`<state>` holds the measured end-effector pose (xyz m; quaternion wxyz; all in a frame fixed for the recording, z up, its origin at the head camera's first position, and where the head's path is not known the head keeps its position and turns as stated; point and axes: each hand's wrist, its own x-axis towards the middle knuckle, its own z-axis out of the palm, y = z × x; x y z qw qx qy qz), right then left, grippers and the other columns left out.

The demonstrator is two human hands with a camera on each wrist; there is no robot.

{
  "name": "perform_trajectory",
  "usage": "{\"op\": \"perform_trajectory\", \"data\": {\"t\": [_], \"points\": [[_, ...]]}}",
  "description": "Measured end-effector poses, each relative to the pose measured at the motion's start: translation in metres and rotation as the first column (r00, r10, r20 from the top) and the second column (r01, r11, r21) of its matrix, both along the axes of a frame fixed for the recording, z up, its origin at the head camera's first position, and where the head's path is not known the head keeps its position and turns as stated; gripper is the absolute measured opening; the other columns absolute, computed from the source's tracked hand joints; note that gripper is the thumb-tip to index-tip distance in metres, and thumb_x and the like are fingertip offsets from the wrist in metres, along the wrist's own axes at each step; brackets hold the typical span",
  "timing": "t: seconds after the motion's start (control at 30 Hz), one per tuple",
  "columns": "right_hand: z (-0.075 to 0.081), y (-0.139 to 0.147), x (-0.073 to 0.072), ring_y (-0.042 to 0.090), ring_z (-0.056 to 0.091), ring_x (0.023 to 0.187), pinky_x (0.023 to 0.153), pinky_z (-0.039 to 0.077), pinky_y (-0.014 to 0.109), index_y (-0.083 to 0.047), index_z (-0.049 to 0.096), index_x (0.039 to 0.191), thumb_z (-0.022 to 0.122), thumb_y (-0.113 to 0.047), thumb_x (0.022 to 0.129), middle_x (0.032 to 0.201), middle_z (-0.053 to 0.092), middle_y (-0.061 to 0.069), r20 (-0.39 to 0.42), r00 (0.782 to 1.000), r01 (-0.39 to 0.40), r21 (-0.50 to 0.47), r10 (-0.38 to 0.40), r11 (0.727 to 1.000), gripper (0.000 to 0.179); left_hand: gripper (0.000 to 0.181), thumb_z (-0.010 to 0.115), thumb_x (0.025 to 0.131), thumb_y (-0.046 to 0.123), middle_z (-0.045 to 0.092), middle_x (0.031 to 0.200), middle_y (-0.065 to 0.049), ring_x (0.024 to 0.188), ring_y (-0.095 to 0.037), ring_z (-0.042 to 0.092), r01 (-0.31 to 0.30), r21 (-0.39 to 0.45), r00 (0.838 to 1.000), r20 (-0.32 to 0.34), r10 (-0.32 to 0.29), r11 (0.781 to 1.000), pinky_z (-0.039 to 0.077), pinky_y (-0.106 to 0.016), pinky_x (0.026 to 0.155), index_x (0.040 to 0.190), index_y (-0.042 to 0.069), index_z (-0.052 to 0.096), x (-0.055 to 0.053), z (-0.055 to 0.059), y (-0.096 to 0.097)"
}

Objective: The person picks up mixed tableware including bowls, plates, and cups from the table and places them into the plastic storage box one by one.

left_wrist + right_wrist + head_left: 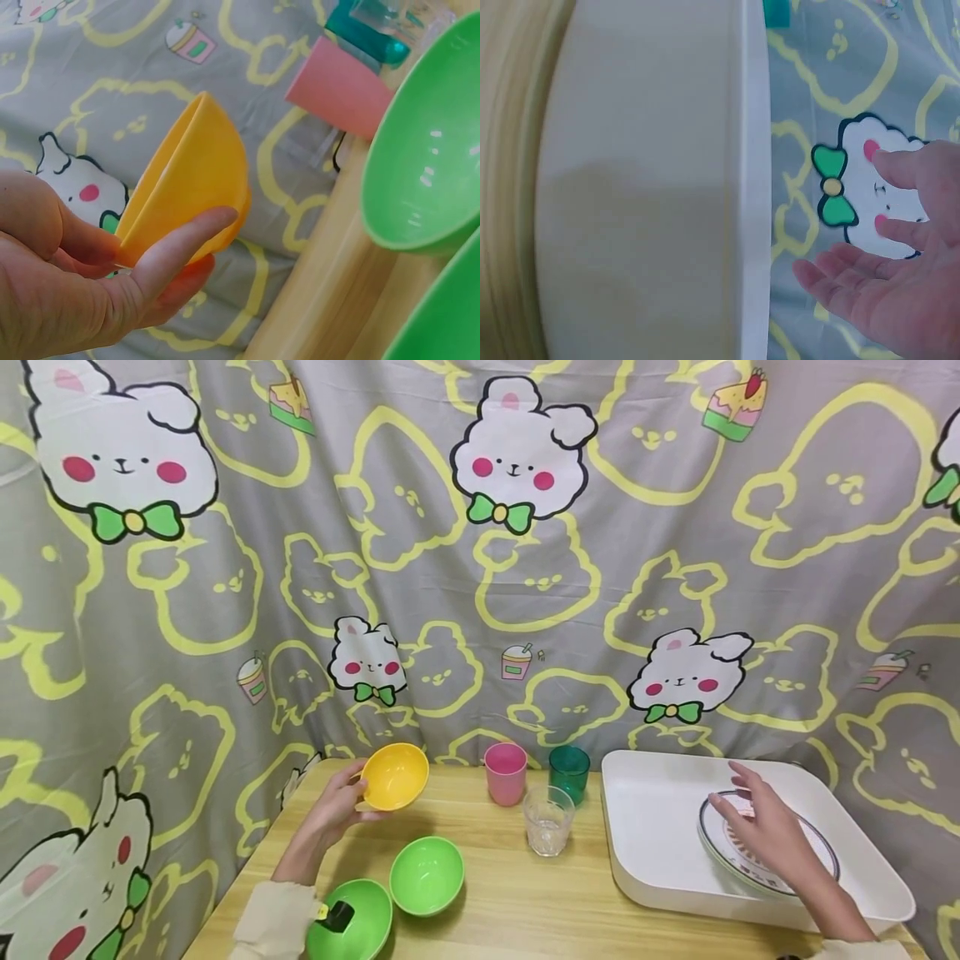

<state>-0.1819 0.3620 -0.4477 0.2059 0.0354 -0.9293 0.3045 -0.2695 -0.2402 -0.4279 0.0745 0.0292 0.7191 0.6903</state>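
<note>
My left hand [339, 802] pinches a yellow bowl [396, 777] by its rim, thumb on one side and fingers under the other. The left wrist view shows the yellow bowl [191, 176] tilted on its side, held in the air. Below it on the table sit two green bowls, one [427, 877] in the middle and another [356, 922] nearer me, partly covered by my left wrist. Over the white tray [652, 827], my right hand [768, 827] is spread with nothing in it. Beneath that hand a stack of plates [813, 852] lies inside the tray.
At the table's back stand a pink cup [506, 774] and a teal cup [569, 772], with a clear glass [548, 822] in front. A patterned curtain [525, 593] hangs right behind the wooden table [517, 910]. The tray's raised walls bound the right side.
</note>
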Motion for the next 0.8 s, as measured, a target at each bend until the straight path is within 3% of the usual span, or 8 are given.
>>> {"op": "perform_trajectory", "data": {"t": [0.23, 0.43, 0.8], "points": [[0.006, -0.03, -0.01, 0.056, 0.052, 0.118, 0.083, 0.055, 0.062, 0.01, 0.031, 0.153, 0.065, -0.024, 0.102, 0.137, 0.048, 0.041, -0.021, 0.999, -0.028, -0.048, 0.027, 0.998, 0.07, 0.044, 0.024, 0.107, -0.003, 0.036, 0.141, -0.032, 0.115, -0.038, 0.057, 0.009, 0.017, 1.0, -0.003, -0.009, 1.0, 0.058, -0.057, 0.089, 0.15, -0.011, 0.032, 0.0, 0.001, 0.009], [0.01, -0.053, -0.014, 0.055, 0.051, 0.122, 0.086, 0.054, 0.066, 0.008, 0.032, 0.154, 0.063, -0.025, 0.104, 0.141, 0.047, 0.038, -0.03, 0.998, -0.061, -0.082, 0.058, 0.995, 0.068, 0.044, 0.026, 0.107, -0.002, 0.038, 0.14, -0.029, 0.111, -0.033, 0.058, 0.004, 0.044, 1.0, 0.01, -0.004, 0.999, 0.06, -0.053, 0.086, 0.15, -0.01, 0.033, 0.0, 0.002, 0.015], [0.009, -0.083, -0.017, 0.054, 0.052, 0.124, 0.087, 0.055, 0.063, 0.005, 0.034, 0.154, 0.065, -0.022, 0.103, 0.139, 0.05, 0.036, -0.073, 0.992, -0.117, -0.141, 0.107, 0.983, 0.065, 0.047, 0.028, 0.108, -0.002, 0.037, 0.142, -0.032, 0.113, -0.035, 0.058, 0.036, 0.064, 0.999, 0.002, -0.037, 0.997, 0.055, -0.061, 0.091, 0.154, -0.01, 0.03, 0.004, 0.003, 0.03]]}}
